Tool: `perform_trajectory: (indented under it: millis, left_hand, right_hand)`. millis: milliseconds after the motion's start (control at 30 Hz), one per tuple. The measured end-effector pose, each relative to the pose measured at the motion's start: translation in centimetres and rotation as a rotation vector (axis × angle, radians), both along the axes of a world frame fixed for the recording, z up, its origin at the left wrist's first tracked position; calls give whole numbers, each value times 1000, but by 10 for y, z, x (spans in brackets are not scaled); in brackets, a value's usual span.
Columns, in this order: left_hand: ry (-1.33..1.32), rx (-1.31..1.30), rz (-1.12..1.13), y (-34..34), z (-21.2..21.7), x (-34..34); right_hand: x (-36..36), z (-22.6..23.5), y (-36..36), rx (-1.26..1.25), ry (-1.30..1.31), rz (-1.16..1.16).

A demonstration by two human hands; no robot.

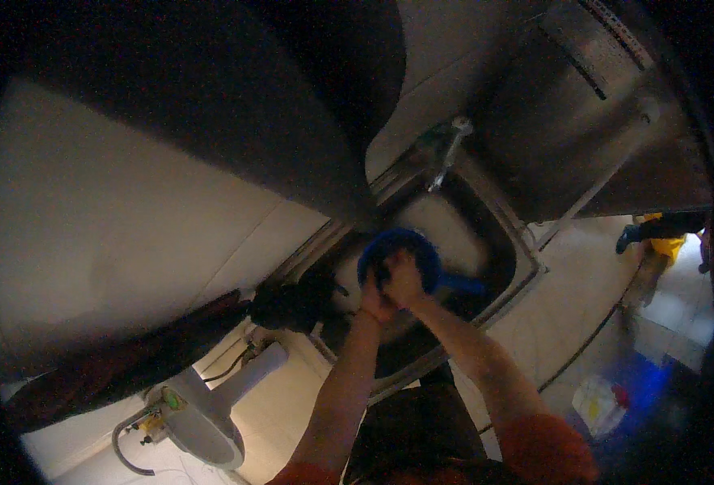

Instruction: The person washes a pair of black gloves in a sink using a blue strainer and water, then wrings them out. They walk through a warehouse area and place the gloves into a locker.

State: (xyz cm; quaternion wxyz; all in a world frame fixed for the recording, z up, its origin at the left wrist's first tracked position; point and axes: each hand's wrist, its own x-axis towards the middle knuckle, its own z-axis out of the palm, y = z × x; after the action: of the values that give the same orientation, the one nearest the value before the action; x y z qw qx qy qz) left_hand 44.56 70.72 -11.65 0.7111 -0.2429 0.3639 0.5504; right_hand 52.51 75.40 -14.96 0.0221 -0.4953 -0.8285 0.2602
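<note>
Both my hands are together over a round blue vessel with a handle [433, 252], like a dipper or pan, inside a metal sink [486, 234]. My left hand [375, 301] is low against the vessel's near left side. Over its middle lies my right hand [404, 280], fingers curled and pressed toward the left hand. Something dark shows between the hands, too dim to name. The vessel's blue handle points right, toward the sink wall. A metal tap [447, 158] reaches over the far end of the sink.
Black cloth-like material [296, 303] hangs at the sink's left edge. A white washbasin [211, 424] is at lower left. A large metal panel [583, 137] stands at upper right. Far right, another person's dark-clad leg [664, 226] shows near something yellow. A white container [598, 406] sits at lower right.
</note>
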Motion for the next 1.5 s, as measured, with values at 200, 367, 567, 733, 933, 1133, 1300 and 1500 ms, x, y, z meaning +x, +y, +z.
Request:
perform_trajectory:
  millis: [200,367,567,733,933,1133,1300,1500]
  left_hand:
    - [99,94,-42,-7,-20,-5]
    - [724,-49,-331,-9,-39,-5]
    - [786,-1,-599,-7,-2,-11]
    - [1546,357,-737,-34,-34,-34]
    - [1214,534,-692,-24,3,-23]
    - [436,433,-204,-19,74,-27]
    - [133,492,160,10,150,-9]
    - [200,274,51,-4,140,-9]
  right_hand:
    - [9,110,-48,-22,502,176]
    - [3,59,14,-312,163,-73]
    - [14,-53,14,146,-66,63]
    - [10,4,23,-15,-88,206]
    - [40,121,11,-417,775,26]
    - [46,183,0,-894,1453,-532]
    - [82,154,-22,-1077,1361,-835]
    - [38,169,-21,-1545,1499,-871]
